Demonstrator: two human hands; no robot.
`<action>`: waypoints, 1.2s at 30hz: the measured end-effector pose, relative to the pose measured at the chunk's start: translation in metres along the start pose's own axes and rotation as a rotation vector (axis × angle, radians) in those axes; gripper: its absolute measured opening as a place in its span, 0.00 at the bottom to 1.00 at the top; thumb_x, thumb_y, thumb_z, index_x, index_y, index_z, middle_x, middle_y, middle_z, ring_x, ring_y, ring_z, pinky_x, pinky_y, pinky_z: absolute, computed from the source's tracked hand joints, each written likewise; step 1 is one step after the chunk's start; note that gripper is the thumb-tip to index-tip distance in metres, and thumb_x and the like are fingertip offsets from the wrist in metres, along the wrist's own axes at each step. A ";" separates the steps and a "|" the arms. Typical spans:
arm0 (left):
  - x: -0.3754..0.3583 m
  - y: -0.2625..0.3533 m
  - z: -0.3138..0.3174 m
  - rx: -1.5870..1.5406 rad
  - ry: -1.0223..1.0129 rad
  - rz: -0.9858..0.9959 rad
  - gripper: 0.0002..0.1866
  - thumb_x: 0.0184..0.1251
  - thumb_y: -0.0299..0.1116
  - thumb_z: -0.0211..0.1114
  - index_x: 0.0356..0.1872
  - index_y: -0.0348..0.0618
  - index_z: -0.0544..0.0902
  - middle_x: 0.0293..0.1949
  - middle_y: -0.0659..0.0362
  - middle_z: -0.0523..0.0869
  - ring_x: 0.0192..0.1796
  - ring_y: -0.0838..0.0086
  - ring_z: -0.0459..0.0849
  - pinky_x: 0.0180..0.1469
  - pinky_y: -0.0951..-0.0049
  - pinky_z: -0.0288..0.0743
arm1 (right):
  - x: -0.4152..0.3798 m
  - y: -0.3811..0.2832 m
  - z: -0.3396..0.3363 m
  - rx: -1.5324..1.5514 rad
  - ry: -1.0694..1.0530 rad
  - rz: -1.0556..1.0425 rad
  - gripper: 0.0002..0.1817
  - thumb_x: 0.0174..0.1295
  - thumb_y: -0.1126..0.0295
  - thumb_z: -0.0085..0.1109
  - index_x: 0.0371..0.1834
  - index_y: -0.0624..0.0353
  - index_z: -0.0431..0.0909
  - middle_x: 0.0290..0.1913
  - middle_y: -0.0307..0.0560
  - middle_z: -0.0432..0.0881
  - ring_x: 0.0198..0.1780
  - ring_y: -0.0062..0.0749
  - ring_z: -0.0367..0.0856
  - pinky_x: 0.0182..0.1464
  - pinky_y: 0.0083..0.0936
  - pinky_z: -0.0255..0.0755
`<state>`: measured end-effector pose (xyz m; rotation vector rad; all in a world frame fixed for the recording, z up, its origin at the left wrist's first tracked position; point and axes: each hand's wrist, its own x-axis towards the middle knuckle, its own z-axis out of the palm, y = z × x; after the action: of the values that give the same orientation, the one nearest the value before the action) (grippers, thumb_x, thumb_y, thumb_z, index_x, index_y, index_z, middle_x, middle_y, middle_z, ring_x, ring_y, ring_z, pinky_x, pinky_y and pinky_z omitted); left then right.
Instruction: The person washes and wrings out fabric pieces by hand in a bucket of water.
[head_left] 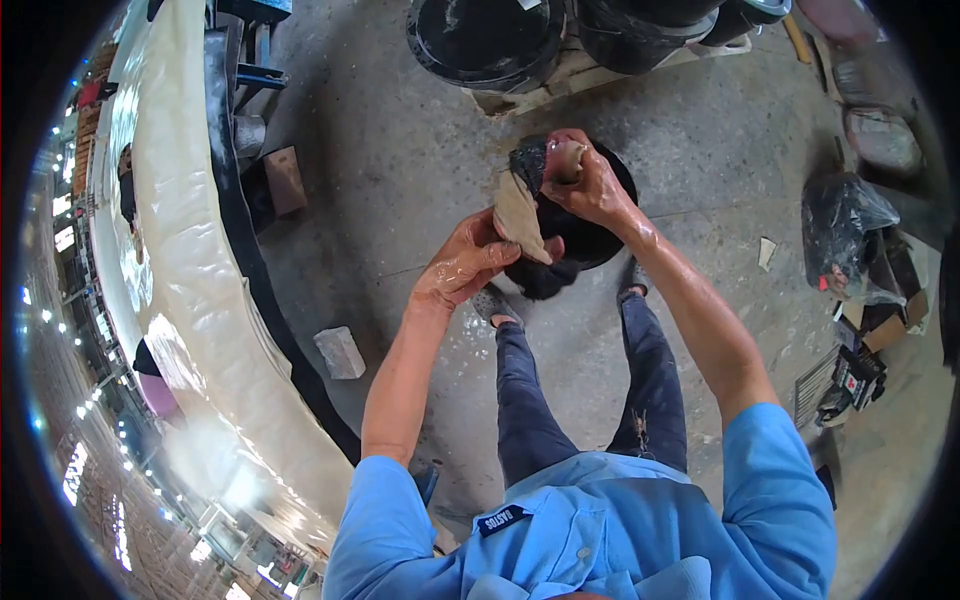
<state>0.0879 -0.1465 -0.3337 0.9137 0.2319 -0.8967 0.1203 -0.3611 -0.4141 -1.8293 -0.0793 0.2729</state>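
My left hand (pixel 470 262), wet and closed, grips a flat beige piece (pixel 517 212) that tapers toward its lower end. A dark, hairy tuft (pixel 546 282) hangs just below that piece. My right hand (pixel 592 185) is curled around a small rounded beige object (pixel 566 160), whose kind I cannot tell. Between the right fingers and the top of the beige piece shows a glossy dark wet patch (pixel 528 160). Both hands are over a round black bucket (pixel 622 180) on the floor, partly hidden by the hands.
Large black tubs (pixel 487 45) stand on a wooden pallet (pixel 520 98) ahead. A long surface under pale sheeting (pixel 185 230) runs along the left. Blocks (pixel 340 353) lie on the concrete floor. Plastic bags (pixel 845 215) and a wire rack (pixel 815 385) are at the right.
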 end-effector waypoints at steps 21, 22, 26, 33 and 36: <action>-0.012 -0.021 0.031 -0.080 0.065 0.196 0.23 0.61 0.28 0.57 0.59 0.38 0.68 0.39 0.55 0.78 0.37 0.73 0.76 0.46 0.70 0.73 | -0.017 -0.026 0.014 -0.369 0.152 -0.180 0.39 0.44 0.83 0.61 0.65 0.56 0.62 0.46 0.60 0.77 0.49 0.59 0.77 0.49 0.42 0.73; -0.015 -0.020 0.035 -0.209 0.029 0.162 0.22 0.64 0.28 0.54 0.60 0.38 0.67 0.39 0.56 0.77 0.38 0.72 0.76 0.46 0.70 0.72 | -0.017 -0.023 0.014 -0.368 0.154 -0.177 0.39 0.44 0.83 0.61 0.65 0.56 0.62 0.46 0.60 0.77 0.49 0.59 0.77 0.49 0.42 0.73; -0.017 -0.022 0.043 -0.297 -0.107 0.156 0.22 0.68 0.30 0.52 0.62 0.37 0.67 0.44 0.53 0.79 0.45 0.70 0.78 0.53 0.69 0.72 | -0.013 -0.023 0.012 -0.282 0.210 -0.336 0.42 0.43 0.74 0.68 0.66 0.51 0.62 0.47 0.57 0.77 0.48 0.56 0.78 0.46 0.44 0.74; -0.012 -0.020 0.043 0.052 -0.032 0.133 0.39 0.41 0.45 0.82 0.55 0.39 0.75 0.44 0.52 0.81 0.53 0.61 0.78 0.61 0.62 0.71 | 0.004 -0.062 0.003 -0.231 0.152 -0.669 0.39 0.41 0.73 0.69 0.63 0.52 0.65 0.51 0.53 0.78 0.48 0.53 0.79 0.48 0.40 0.76; 0.003 -0.014 0.055 0.106 -0.408 0.370 0.27 0.49 0.50 0.78 0.43 0.43 0.78 0.39 0.55 0.79 0.55 0.58 0.76 0.62 0.59 0.69 | 0.009 -0.073 0.002 -0.225 0.057 -0.702 0.35 0.41 0.73 0.70 0.58 0.53 0.69 0.49 0.51 0.78 0.46 0.51 0.80 0.46 0.40 0.76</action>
<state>0.0690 -0.1947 -0.3093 0.8163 -0.3292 -0.7339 0.1345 -0.3373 -0.3455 -1.9074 -0.7184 -0.2942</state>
